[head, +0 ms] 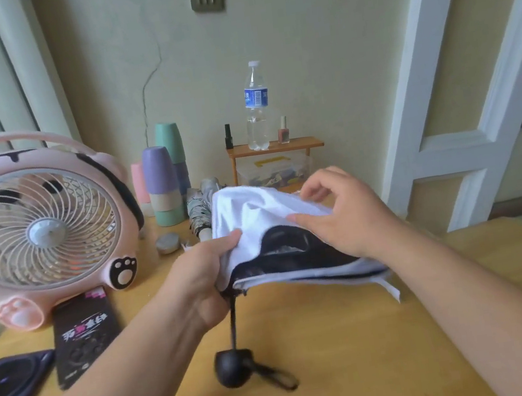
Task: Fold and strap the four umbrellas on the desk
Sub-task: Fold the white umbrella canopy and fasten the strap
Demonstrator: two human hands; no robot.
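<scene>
A white umbrella (pixel 255 212) with a black lining is held above the wooden desk (pixel 339 337), canopy loose and bunched. My left hand (pixel 204 279) grips it where the canopy meets the black shaft; the round black handle (pixel 233 368) with its wrist loop hangs toward me. My right hand (pixel 342 210) rests on the white fabric, thumb and fingers pinching a fold on top. Behind the canopy lies a second, patterned grey umbrella (pixel 198 213), folded, mostly hidden.
A pink desk fan (pixel 42 225) stands at the left, with stacked cups (pixel 163 181) behind it. A small wooden shelf (pixel 276 147) carries a water bottle (pixel 255 104) and nail polish. A black packet (pixel 84 333) and a dark phone (pixel 10 377) lie near left.
</scene>
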